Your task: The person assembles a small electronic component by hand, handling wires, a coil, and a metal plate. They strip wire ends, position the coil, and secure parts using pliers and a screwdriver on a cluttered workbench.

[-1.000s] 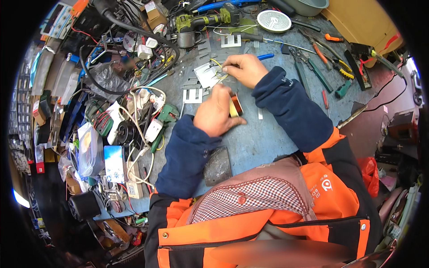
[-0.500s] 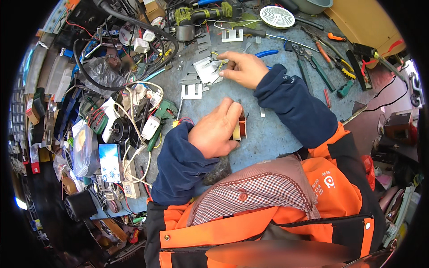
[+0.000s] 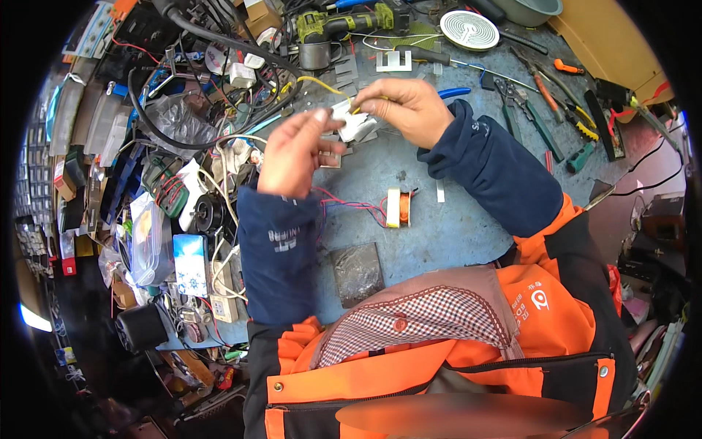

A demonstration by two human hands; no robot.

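Between the thumb and index finger of my right hand is a thin yellow wire, its free part curving off to the left. My left hand is raised close by, its fingers apart and somewhat smeared by motion, with nothing seen in them. Under both hands lies a pile of thin metal plates, partly hidden. A small wire-wound coil with a pale yellow side and copper-coloured winding rests on the bench, nearer to me. Red and blue leads run from it toward my left sleeve.
An E-shaped plate lies beyond my hands. A dark square slab is near my body. Pliers and other hand tools lie at right, a green drill at the back. Cables and boxes crowd the left side.
My left hand has let go of the coil and moved up and left, beside my right hand. The coil and slab now show. My right hand has the yellow wire drawn up above the plates.
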